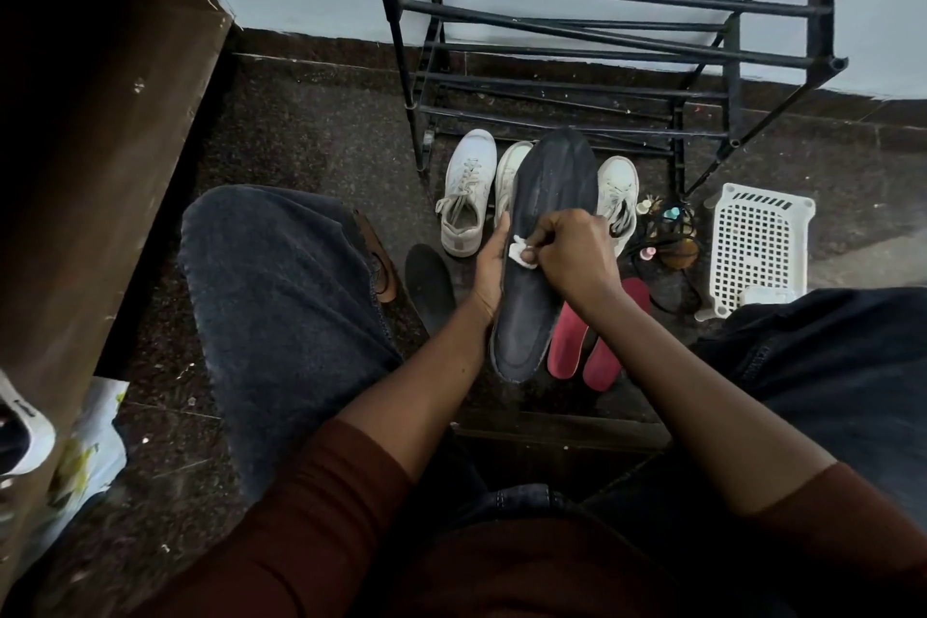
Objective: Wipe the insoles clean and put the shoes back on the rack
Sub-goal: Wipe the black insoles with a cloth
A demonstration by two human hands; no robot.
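A long dark grey insole (pixel 544 236) is held up over the floor, its toe end pointing at the rack. My left hand (pixel 490 264) grips its left edge from below. My right hand (pixel 572 256) pinches a small white wipe (pixel 519 252) against the insole's middle. Two red insoles (pixel 582 351) lie on the floor beneath it, and another dark insole (pixel 430 284) lies to the left. White sneakers (pixel 464 193) stand in front of the black metal shoe rack (pixel 617 40), partly hidden behind the raised insole.
A white plastic basket (pixel 757 248) lies on the floor at right, with small bottles and cords (pixel 669 236) beside it. A brown wooden cabinet (pixel 100 126) stands at left. My knees in dark jeans (pixel 286 296) flank the work area.
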